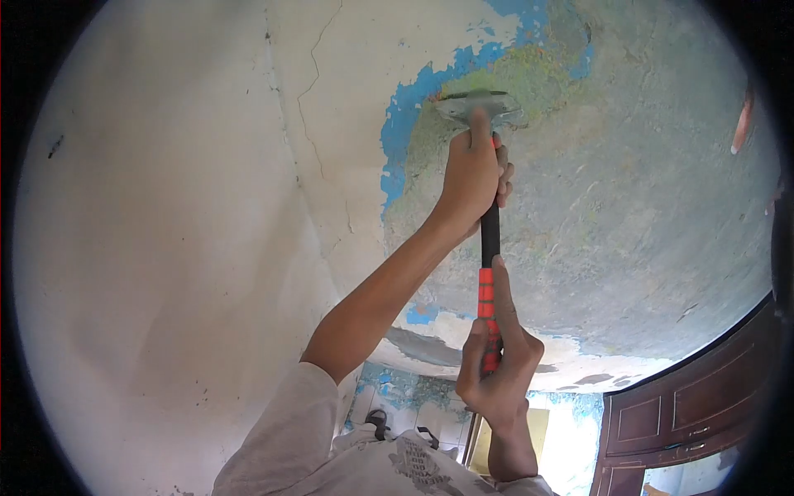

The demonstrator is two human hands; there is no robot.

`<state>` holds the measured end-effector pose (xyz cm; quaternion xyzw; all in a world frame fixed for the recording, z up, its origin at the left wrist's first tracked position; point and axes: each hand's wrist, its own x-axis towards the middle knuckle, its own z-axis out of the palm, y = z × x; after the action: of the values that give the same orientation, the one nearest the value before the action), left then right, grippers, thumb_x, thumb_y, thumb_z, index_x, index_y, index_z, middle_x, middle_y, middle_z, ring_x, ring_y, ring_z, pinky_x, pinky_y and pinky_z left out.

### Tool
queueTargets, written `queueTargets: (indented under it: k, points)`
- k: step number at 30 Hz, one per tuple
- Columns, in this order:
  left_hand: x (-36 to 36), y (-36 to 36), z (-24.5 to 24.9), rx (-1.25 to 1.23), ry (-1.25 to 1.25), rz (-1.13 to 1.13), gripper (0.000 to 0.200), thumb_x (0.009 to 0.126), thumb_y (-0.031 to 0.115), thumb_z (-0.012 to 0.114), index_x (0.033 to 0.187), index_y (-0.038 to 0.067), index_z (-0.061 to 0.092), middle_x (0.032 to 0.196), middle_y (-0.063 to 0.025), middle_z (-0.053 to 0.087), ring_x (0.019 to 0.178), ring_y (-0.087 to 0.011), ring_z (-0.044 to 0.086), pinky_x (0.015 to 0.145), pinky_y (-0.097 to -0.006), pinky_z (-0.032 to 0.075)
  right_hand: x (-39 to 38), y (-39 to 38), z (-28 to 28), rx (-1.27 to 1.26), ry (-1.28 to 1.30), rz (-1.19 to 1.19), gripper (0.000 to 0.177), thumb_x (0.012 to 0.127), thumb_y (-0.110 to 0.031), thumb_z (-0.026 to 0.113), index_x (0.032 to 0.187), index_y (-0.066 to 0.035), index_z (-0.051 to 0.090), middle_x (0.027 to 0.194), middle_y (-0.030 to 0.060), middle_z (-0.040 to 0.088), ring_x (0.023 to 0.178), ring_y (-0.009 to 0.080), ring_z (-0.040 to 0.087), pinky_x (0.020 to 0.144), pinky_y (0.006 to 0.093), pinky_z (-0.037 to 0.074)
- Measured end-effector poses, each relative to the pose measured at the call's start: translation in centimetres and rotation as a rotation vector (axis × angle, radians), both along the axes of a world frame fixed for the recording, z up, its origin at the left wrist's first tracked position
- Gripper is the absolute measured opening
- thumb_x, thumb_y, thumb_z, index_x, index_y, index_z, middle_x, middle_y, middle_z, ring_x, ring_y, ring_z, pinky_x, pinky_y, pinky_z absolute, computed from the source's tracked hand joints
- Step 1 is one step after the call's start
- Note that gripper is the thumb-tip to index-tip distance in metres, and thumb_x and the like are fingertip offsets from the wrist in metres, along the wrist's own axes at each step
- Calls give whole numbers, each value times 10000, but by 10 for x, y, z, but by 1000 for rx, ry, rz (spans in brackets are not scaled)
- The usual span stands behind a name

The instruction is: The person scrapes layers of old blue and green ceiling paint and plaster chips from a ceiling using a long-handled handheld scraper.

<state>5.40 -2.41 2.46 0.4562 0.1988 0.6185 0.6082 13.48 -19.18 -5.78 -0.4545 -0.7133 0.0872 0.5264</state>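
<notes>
A long-handled scraper (490,236) reaches up the wall, with a wide metal head, a black shaft and a red-and-black grip. My left hand (473,175) wraps round the shaft just below the head, thumb laid up against the metal. Lower down, my right hand (506,364) grips the red end, with its index finger stretched along the handle. The scraper's head (480,106) lies at a patch of bare, greenish-grey wall (595,165). Blue paint (401,116) borders that patch on the left and above.
Cream-painted wall (165,207) fills the left side, and a thin crack (308,99) runs down it. Dark brown wooden cabinets (703,397) stand at the lower right. Beneath my shirt front, a sandal (377,420) shows on a tiled floor (447,423).
</notes>
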Motion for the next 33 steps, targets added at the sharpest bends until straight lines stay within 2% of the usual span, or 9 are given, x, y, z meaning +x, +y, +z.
queueTargets:
  k: [3,9,12,15,17,21,33]
  points:
    - [1,4,3,31,-16,10,440,1061,490,370,890,90,434,570,46,314,455,-82,333,393,-262,296,2,1,9,17,7,-1,665,815,85,527,1467,107,397,677,158,652,468,147,577,459,284,455]
    - [1,5,-6,68,57,33,459,1059,513,359,886,96,439,563,53,318,447,-77,335,384,-255,295,1,3,-6,19,27,7,671,812,85,535,1468,109,393,719,175,671,478,152,588,465,289,470]
    - [-2,5,4,41,36,33,468,1059,516,358,889,88,443,558,53,315,445,-76,330,378,-259,298,1,4,4,29,8,10,680,814,80,543,1475,106,383,703,172,666,476,148,587,468,287,473]
    - [1,4,-4,42,44,49,477,1057,522,363,887,84,443,556,52,317,442,-78,327,379,-258,300,2,2,-2,-22,-9,-10,679,819,78,539,1478,105,378,679,152,650,477,148,585,471,291,473]
    - [0,6,-4,55,63,57,477,1056,523,368,884,83,439,555,50,316,442,-79,329,378,-259,299,0,9,-10,55,14,1,683,821,75,540,1485,94,378,642,126,622,475,147,577,467,291,463]
    - [-3,11,5,66,24,48,471,1052,520,379,880,85,434,554,44,319,441,-82,338,375,-265,298,-3,8,2,-4,26,7,683,827,65,545,1488,92,373,622,106,598,475,150,569,468,292,453]
    - [-6,6,-19,55,133,71,496,1051,538,374,847,91,437,540,42,319,422,-69,335,353,-257,296,-12,6,-26,-2,65,0,656,842,46,517,1479,106,374,754,177,672,509,163,607,486,290,467]
